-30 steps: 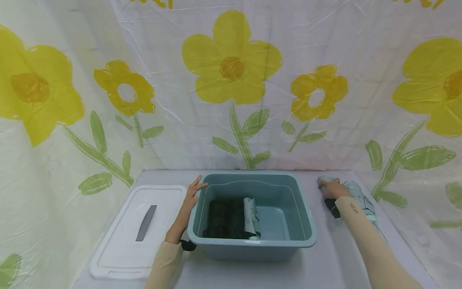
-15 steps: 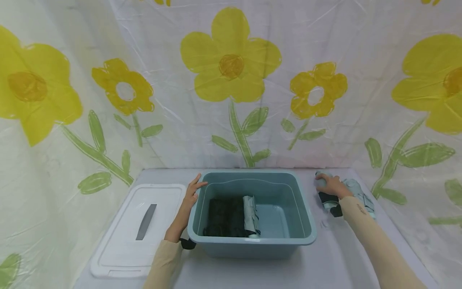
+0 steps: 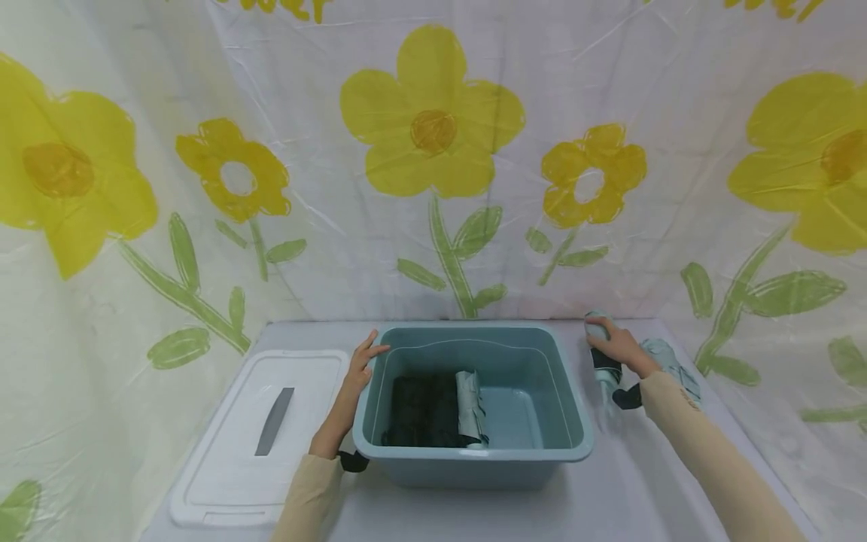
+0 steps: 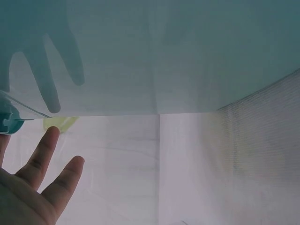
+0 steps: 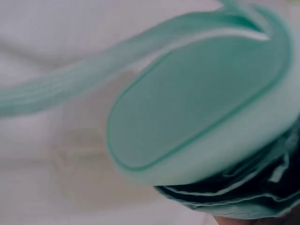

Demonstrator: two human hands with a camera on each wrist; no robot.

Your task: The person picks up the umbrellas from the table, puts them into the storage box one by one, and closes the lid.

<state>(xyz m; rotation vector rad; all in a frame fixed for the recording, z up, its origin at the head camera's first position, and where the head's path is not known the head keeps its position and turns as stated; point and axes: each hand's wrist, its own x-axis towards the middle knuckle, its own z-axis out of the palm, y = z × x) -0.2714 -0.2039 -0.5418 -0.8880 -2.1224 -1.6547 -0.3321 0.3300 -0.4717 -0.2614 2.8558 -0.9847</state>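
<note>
My right hand grips a pale blue-green folding umbrella with a black lining, at the right of the bin. Its rounded handle end and wrist strap fill the right wrist view. My left hand rests at the left rim of the blue-green plastic bin, fingers spread; the left wrist view has its fingers beside the bin's wall. Inside the bin, dark folded bundles lie at the left, with another pale blue folding umbrella alongside them.
A white lid with a grey handle lies left of the bin. Another pale blue folded umbrella lies at the table's right side, partly behind my right wrist. A flower-printed curtain hangs behind the white table.
My right hand has drawn the umbrella leftward, away from the one at the right, and raised its far end. The left hand stays at the bin's rim.
</note>
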